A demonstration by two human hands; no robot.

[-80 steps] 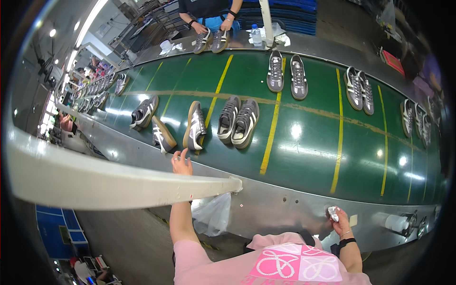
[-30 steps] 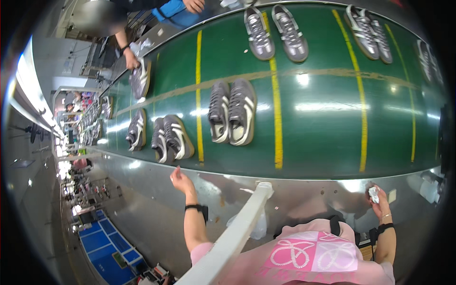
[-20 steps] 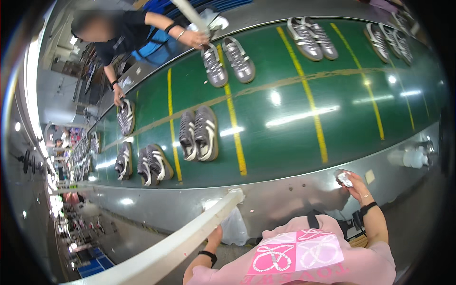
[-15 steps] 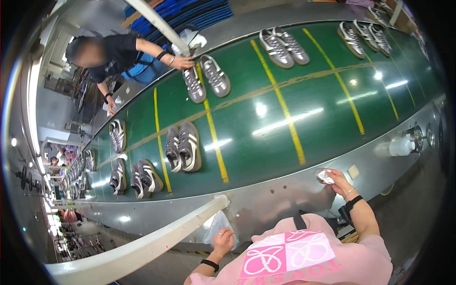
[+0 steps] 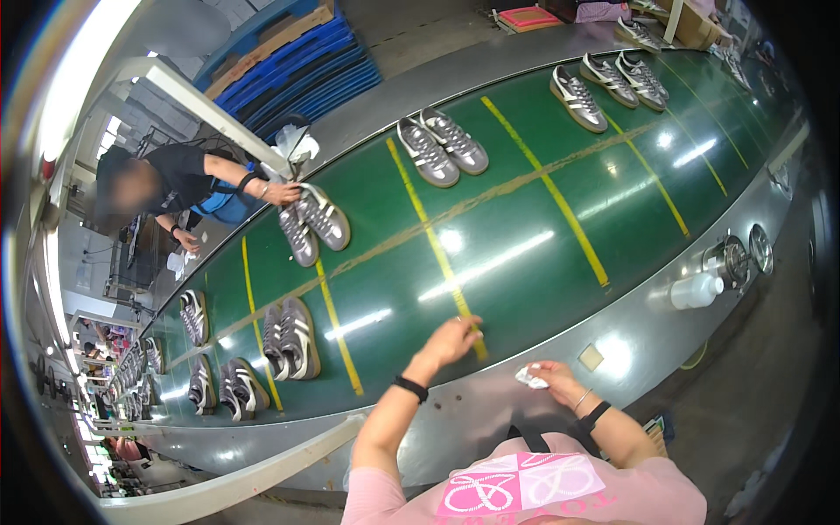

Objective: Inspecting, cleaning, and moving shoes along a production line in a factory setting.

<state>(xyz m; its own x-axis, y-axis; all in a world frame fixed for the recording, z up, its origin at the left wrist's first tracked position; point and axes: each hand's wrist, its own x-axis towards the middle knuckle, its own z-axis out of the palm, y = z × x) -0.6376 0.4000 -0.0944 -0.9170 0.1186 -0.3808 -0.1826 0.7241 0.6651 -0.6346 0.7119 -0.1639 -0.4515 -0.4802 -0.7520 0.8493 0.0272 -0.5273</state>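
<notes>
My left hand reaches over the near edge of a green conveyor belt, beside a yellow line. Its fingers are apart and nothing shows in them. A crumpled white cloth is pinched in my right hand, above the metal rim of the conveyor. The nearest shoes to my left are a grey pair with white stripes. Farther off, a similar silver pair lies across the belt. A co-worker's hand touches another silver pair at the far edge.
A white plastic bottle and a metal canister stand at the right on the metal rim, with a beige block nearer. A white post slants across the lower left. Blue pallets are stacked beyond the belt.
My left hand has risen from beside the plastic bag to over the belt. My right hand, still with the cloth, sits farther left in the view. The view has shifted.
</notes>
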